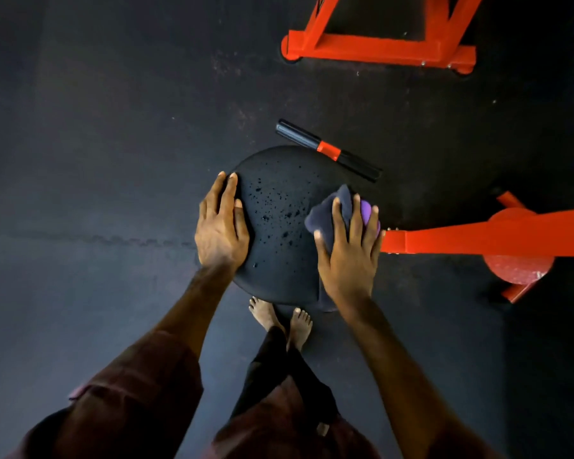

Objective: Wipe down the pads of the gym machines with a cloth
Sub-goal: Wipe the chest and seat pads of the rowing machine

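Observation:
A round black pad [279,226] of a red gym machine sits in the middle of the view, its top speckled with wet droplets. My left hand [221,223] rests flat on the pad's left edge, fingers straight. My right hand [347,246] presses a dark purple cloth [328,210] onto the pad's right edge, fingers spread over it. A brighter purple patch [368,213] shows under the fingers; I cannot tell what it is.
A red arm [484,235] of the machine runs right from the pad, with a red disc foot [517,266] below it. A black-and-red handle bar [328,150] lies behind the pad. Another red frame [378,49] stands at the top. My bare feet [282,318] stand on dark rubber flooring.

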